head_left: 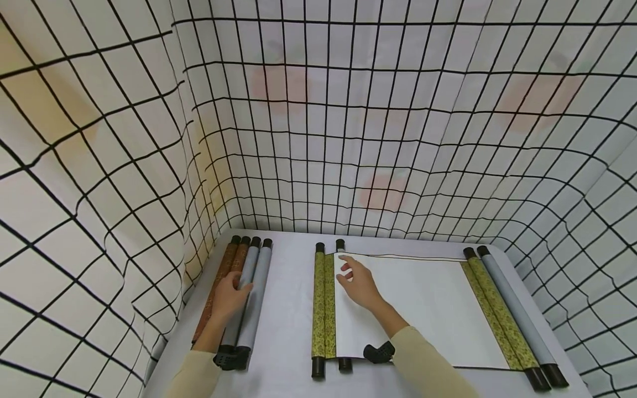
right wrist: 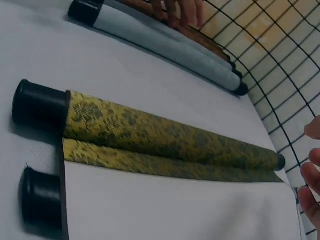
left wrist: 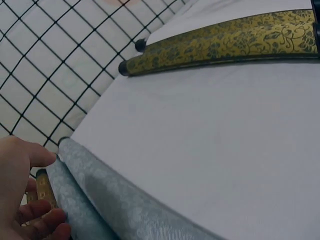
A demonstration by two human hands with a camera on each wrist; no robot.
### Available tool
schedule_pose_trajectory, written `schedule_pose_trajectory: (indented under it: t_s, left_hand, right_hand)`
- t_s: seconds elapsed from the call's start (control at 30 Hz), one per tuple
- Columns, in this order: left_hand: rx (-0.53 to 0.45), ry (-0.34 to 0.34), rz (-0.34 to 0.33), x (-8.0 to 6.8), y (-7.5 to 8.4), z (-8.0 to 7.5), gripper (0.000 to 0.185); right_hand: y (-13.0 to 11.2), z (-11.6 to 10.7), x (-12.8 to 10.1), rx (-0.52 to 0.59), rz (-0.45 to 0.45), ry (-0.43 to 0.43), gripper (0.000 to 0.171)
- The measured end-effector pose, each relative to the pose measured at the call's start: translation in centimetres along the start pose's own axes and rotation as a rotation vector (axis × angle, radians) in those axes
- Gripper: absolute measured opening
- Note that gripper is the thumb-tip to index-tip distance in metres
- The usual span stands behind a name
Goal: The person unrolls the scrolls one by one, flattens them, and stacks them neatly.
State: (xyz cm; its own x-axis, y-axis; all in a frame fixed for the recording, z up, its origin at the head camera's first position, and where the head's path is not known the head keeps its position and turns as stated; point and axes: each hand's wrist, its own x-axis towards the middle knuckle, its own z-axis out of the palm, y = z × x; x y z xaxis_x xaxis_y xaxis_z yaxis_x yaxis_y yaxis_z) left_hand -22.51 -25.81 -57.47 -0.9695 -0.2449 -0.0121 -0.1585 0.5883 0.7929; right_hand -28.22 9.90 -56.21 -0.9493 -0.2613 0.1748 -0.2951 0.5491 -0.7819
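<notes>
My left hand is over the scrolls on the left, its thumb apart from its loosely bent fingers. Beneath and beside it lie two grey-blue rolled scrolls and two brown patterned ones. A partly unrolled scroll shows blank white paper between yellow-green patterned bands and dark end knobs. Over the paper's left part hovers my right hand, fingers loosely bent, with nothing in them. In the right wrist view, only its fingertips show at the right edge.
Another grey-blue roll lies along the unrolled scroll's right end, and a dark knob pokes out under its left part. Black wire mesh rises round the back and sides of the white table. Pale cloth hangs behind the mesh.
</notes>
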Motion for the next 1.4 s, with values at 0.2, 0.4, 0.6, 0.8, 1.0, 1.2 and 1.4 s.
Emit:
schedule_pose_trajectory:
  t_s: [0.2, 0.4, 0.6, 0.8, 1.0, 1.2, 1.4]
  left_hand:
    - [0.001, -0.029, -0.029, -0.1, -1.1, -0.9, 0.059]
    - [0.071, -0.01, -0.029, -0.1, -1.6, -1.0, 0.054]
    - [0.196, 0.08, 0.077, -0.3, -1.5, -0.5, 0.036]
    - [0.276, 0.097, 0.043, -0.2, -1.2, 0.2, 0.009]
    - [0.256, 0.113, 0.041, 0.3, -1.1, 0.2, 0.025]
    - [0.163, 0.106, 0.021, 0.5, -2.1, -0.1, 0.039]
    - [0.033, 0.111, -0.074, 0.3, -3.0, -0.8, 0.037]
  right_hand:
    - [-2.0, 4.2, -0.1, 0.069, -0.076, -0.129, 0.052]
    - [-3.5, 8.3, -0.3, 0.11, -0.079, -0.194, 0.049]
    - [-5.5, 13.0, -0.9, 0.133, 0.049, -0.233, 0.046]
    - [-7.4, 17.1, -1.7, 0.095, 0.092, -0.296, 0.041]
    - [-8.3, 20.2, -1.8, 0.15, 0.101, -0.245, 0.035]
    - [-9.3, 21.2, -1.8, 0.156, 0.176, -0.187, 0.027]
    - [-9.7, 21.8, -1.8, 0.215, 0.207, -0.19, 0.024]
